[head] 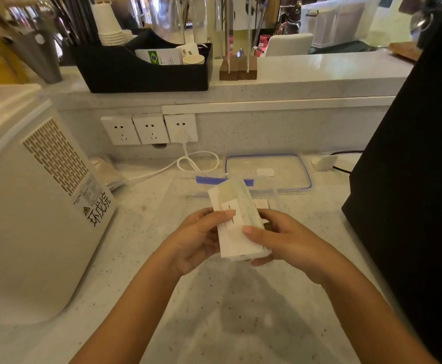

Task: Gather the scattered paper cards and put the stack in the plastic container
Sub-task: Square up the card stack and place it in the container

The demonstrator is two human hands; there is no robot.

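Already the gathering looked nearly done. Both hands held the stack of paper cards (pixel 237 224) above the counter (pixel 240 324), at the centre of the view. The left hand (pixel 197 240) gripped the stack's left edge, thumb pressed on the top card, fingers (pixel 188 266) curled underneath. The right hand (pixel 285 240) clamped the right edge the same way, thumb on top and fingers wrapped below. The stack sat tilted, its far end raised toward 12 o'clock, and its edges looked fairly even, though one card near the top seemed to stick out a little at the far end.

At about 1 o'clock from the stack, one small pale card (pixel 261 204) appeared to lie on the counter or inside the clear plastic container (pixel 273 191); which of the two could not be told, since the container's walls were almost invisible. The lid (pixel 268 172), clear with a blue rim, lay flat farther off at 12 to 1 o'clock, apart from the hands.

What remained, by this showing: picking up any stray card, squaring the stack, and lowering it into the container, which stood just beyond the hands.
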